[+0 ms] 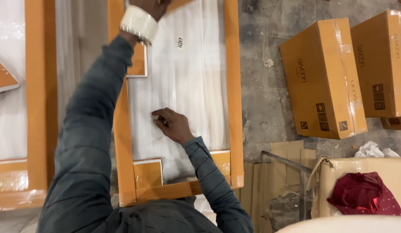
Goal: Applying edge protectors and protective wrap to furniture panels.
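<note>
A large flat panel [187,77] wrapped in white foam sheet lies in front of me, with orange cardboard guards [233,86] along its edges and corners. My left hand [151,6] reaches to the panel's top edge and is mostly cut off by the frame. A roll of clear tape [139,23] sits around that wrist like a bracelet. My right hand [172,125] rests on the middle of the white wrap, fingers curled and pinching a small pale piece [155,117] against it.
A second wrapped panel with orange edging [36,108] lies at the left. Sealed orange cartons [321,77] stand on the concrete floor at the right. Flattened cardboard [274,181], a metal bar [282,160] and a dark red cloth [364,194] on a wrapped box are at the lower right.
</note>
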